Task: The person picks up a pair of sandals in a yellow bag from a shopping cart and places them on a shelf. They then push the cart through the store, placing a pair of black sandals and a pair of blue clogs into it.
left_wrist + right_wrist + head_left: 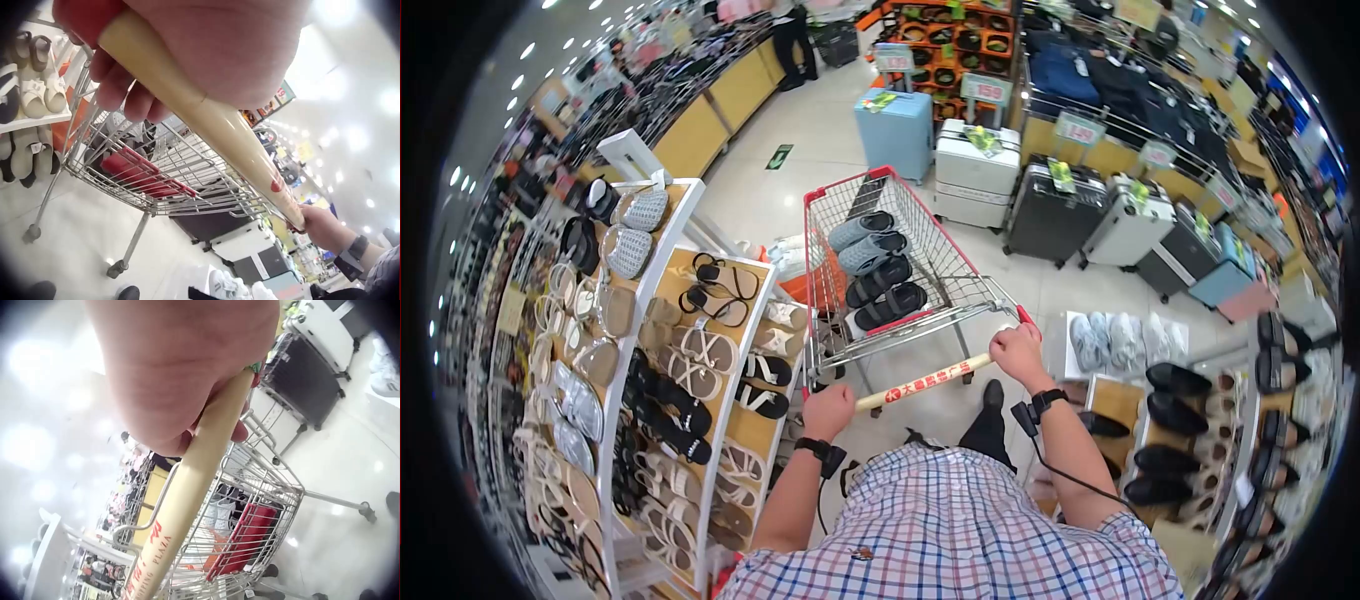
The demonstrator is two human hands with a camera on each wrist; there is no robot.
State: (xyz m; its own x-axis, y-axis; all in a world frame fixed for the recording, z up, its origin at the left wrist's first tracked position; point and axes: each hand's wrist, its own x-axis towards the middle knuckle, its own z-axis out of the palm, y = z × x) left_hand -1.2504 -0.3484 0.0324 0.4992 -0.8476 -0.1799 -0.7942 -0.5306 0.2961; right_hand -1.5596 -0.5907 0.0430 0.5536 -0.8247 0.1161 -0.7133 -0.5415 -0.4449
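Both hands grip the cream handle (pixel 925 382) of a wire shopping cart (pixel 960 275), whose bar carries red lettering. My left hand (pixel 830 412) is at its left end, fingers wrapped under the bar in the left wrist view. Near the right end, my right hand (pixel 1017 355) curls round it, the palm on top in the right wrist view. Inside the cart lie a pair of grey-blue shoes (pixel 870 243) and a pair of black open-toe sandals (pixel 887 295). A red panel (pixel 247 540) shows on the cart's near side.
A white rack of sandals (pixel 690 300) stands close on the left. Several suitcases line the right ahead, among them a light blue one (pixel 895 133) and a black one (pixel 1052 212). Black shoes (pixel 1175 412) sit on a low display at right. Pale floor (pixel 785 125) runs ahead.
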